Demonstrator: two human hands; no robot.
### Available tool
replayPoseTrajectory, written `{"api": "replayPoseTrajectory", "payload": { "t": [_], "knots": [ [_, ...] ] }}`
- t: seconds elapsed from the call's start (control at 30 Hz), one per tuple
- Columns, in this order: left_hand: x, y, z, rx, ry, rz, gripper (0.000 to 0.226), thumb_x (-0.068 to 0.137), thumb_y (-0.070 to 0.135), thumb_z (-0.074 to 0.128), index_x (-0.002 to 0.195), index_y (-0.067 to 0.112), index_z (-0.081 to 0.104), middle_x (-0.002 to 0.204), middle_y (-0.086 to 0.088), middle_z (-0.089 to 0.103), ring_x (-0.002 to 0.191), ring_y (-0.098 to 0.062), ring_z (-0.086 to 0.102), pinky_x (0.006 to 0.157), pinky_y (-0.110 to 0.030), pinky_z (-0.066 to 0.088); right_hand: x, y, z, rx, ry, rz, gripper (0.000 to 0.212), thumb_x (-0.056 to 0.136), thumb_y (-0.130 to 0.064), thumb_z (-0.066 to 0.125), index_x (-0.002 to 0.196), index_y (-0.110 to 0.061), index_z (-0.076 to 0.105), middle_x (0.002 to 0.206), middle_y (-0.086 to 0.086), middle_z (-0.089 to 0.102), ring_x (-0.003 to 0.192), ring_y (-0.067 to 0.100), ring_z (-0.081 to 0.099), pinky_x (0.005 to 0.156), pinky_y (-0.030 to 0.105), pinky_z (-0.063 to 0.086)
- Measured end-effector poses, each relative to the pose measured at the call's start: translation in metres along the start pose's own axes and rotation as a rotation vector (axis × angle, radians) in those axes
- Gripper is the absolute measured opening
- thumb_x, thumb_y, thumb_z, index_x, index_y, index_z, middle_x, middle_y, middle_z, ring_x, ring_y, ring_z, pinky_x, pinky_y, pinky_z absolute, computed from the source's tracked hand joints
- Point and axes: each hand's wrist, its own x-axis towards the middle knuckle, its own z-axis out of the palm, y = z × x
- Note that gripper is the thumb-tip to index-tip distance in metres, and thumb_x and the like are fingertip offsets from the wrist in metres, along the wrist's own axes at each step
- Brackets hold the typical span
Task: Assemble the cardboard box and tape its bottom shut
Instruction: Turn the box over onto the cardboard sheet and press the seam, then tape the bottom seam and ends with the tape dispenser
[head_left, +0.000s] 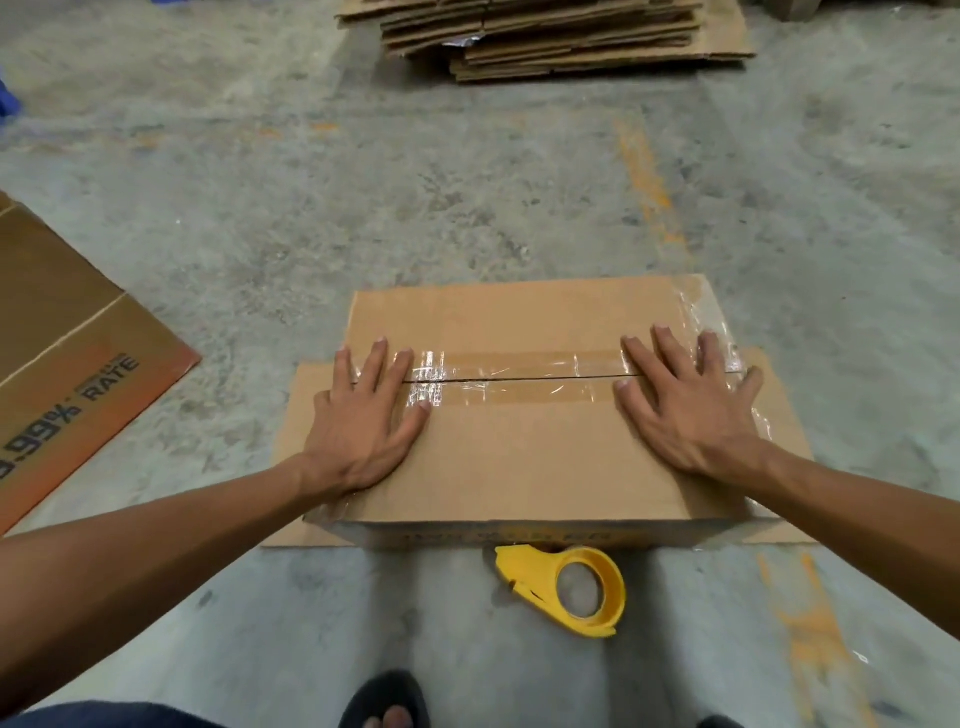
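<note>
A brown cardboard box (524, 457) stands on the concrete floor in front of me with its closed flaps facing up. Clear tape (519, 376) runs along the middle seam, and more tape covers the right edge. My left hand (366, 415) lies flat on the box's left part, fingers spread over the tape's left end. At the right end of the seam my right hand (691, 405) presses flat, fingers apart. Neither hand holds anything. A yellow tape dispenser (571, 587) lies on the floor just in front of the box.
A stack of flattened cardboard (550, 36) sits at the far side of the floor. Another printed flattened box (67, 343) lies to the left. The lower flaps of the box (296, 415) splay out on the floor. My foot (387, 701) is below the dispenser.
</note>
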Motion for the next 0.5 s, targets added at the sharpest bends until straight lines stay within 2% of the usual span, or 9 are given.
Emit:
{"api": "replayPoseTrajectory", "payload": {
  "t": [0.1, 0.2, 0.3, 0.37, 0.4, 0.47, 0.5],
  "knots": [
    [0.002, 0.008, 0.006, 0.014, -0.011, 0.03, 0.077, 0.088, 0.072, 0.013, 0.154, 0.035, 0.004, 0.165, 0.005, -0.004, 0.15, -0.036, -0.008, 0.11, -0.061, 0.025, 0.007, -0.002, 0.0, -0.005, -0.023, -0.003, 0.064, 0.09, -0.071, 0.008, 0.15, -0.05, 0.003, 0.165, -0.015, -0.001, 0.15, 0.032, -0.003, 0.104, 0.077, 0.002],
    [-0.003, 0.021, 0.011, 0.061, -0.024, 0.051, 0.077, 0.089, 0.071, 0.014, 0.155, 0.032, 0.005, 0.166, 0.001, -0.002, 0.15, -0.038, -0.004, 0.11, -0.061, 0.025, 0.004, -0.001, 0.001, -0.043, -0.029, -0.04, 0.066, 0.091, -0.07, 0.009, 0.152, -0.046, 0.006, 0.165, -0.012, 0.001, 0.15, 0.031, -0.001, 0.109, 0.072, 0.004],
    [0.004, 0.034, 0.007, 0.145, 0.0, 0.087, 0.08, 0.089, 0.071, 0.012, 0.156, 0.028, 0.005, 0.166, -0.005, -0.001, 0.15, -0.038, -0.003, 0.115, -0.061, 0.006, 0.0, -0.016, -0.006, 0.014, -0.061, -0.176, 0.066, 0.093, -0.065, 0.013, 0.154, -0.04, 0.012, 0.166, -0.008, 0.004, 0.151, 0.028, 0.0, 0.114, 0.066, 0.002],
    [0.018, 0.047, 0.0, 0.12, 0.026, 0.138, 0.08, 0.089, 0.07, 0.01, 0.156, 0.028, 0.0, 0.165, -0.005, -0.006, 0.151, -0.032, -0.008, 0.117, -0.057, -0.007, -0.008, -0.036, -0.014, 0.042, -0.007, -0.368, 0.063, 0.094, -0.059, 0.016, 0.15, -0.035, 0.029, 0.163, -0.002, 0.022, 0.15, 0.025, 0.012, 0.117, 0.06, 0.008],
    [0.02, 0.05, -0.003, 0.104, 0.028, 0.175, 0.08, 0.089, 0.069, 0.01, 0.157, 0.028, -0.002, 0.165, -0.005, -0.007, 0.151, -0.03, -0.01, 0.118, -0.055, -0.009, -0.016, -0.049, -0.016, 0.054, 0.044, -0.507, 0.058, 0.094, -0.055, 0.022, 0.145, -0.031, 0.04, 0.157, 0.001, 0.036, 0.146, 0.026, 0.024, 0.117, 0.057, 0.015],
    [0.021, 0.055, -0.007, 0.127, 0.038, 0.233, 0.08, 0.088, 0.068, 0.009, 0.157, 0.027, -0.002, 0.166, -0.004, -0.008, 0.151, -0.027, -0.011, 0.12, -0.052, -0.007, -0.038, -0.07, -0.017, 0.071, 0.167, -0.818, 0.044, 0.096, -0.04, 0.038, 0.129, -0.021, 0.059, 0.133, 0.006, 0.058, 0.127, 0.028, 0.048, 0.108, 0.051, 0.032],
    [0.009, 0.038, 0.006, 0.116, 0.005, 0.213, 0.08, 0.089, 0.067, 0.009, 0.157, 0.027, -0.002, 0.166, -0.004, -0.008, 0.151, -0.027, -0.01, 0.12, -0.051, -0.006, -0.052, -0.091, -0.001, 0.106, 0.142, -0.998, 0.036, 0.095, -0.032, 0.044, 0.122, -0.017, 0.063, 0.12, 0.008, 0.063, 0.114, 0.029, 0.054, 0.099, 0.047, 0.039]
  ]
}}
